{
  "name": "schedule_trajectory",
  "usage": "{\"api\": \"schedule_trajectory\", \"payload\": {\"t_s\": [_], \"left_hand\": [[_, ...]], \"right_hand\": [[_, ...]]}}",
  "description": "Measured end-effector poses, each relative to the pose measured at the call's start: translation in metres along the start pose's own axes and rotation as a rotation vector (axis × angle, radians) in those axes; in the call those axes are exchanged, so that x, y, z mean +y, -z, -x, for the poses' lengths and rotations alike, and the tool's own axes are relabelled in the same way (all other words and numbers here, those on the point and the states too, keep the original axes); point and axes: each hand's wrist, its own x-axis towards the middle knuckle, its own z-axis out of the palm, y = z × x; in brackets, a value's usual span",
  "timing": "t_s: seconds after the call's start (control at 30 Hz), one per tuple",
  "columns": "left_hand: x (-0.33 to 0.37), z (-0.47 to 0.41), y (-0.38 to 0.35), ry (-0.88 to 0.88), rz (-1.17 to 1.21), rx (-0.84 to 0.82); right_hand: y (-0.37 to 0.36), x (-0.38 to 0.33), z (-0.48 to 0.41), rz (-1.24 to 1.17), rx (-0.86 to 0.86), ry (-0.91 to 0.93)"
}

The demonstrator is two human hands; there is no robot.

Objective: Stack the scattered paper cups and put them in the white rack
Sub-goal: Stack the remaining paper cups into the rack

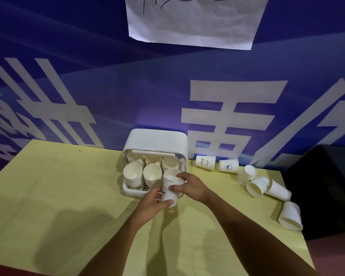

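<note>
The white rack (156, 139) stands at the back of the yellow table, its front open toward me and several stacks of paper cups (132, 174) inside. Just in front of its right side, both hands hold a short stack of white paper cups (168, 191) with a blue print. My left hand (151, 204) grips the bottom of the stack. My right hand (189, 187) pinches it near the rim. Scattered cups (205, 162) lie on their sides to the right of the rack, one (290, 216) near the table's right edge.
The yellow table (58, 196) ends at a blue banner wall with large white characters. A sheet of paper (195, 18) hangs on the wall above. A black object (325, 186) stands right of the table.
</note>
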Motion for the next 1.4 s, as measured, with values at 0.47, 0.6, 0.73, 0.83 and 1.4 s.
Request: {"api": "schedule_trajectory", "payload": {"t_s": [0.47,0.6,0.73,0.83,1.4], "left_hand": [[-0.021,-0.011,0.007,0.091,-0.165,0.007],[-0.019,-0.011,0.013,0.098,-0.188,0.013],[-0.018,-0.013,0.014,0.111,-0.218,0.004],[-0.015,-0.018,0.003,0.116,-0.229,-0.037],[0.072,-0.075,-0.11,-0.003,-0.48,-0.296]], "right_hand": [[-0.01,-0.011,-0.011,0.18,0.346,0.117],[-0.014,-0.005,-0.013,0.196,0.331,0.078],[-0.008,0.002,-0.011,0.206,0.343,0.041],[0.002,0.013,-0.004,0.203,0.362,-0.009],[0.1,0.086,0.021,0.149,0.486,-0.224]]}}
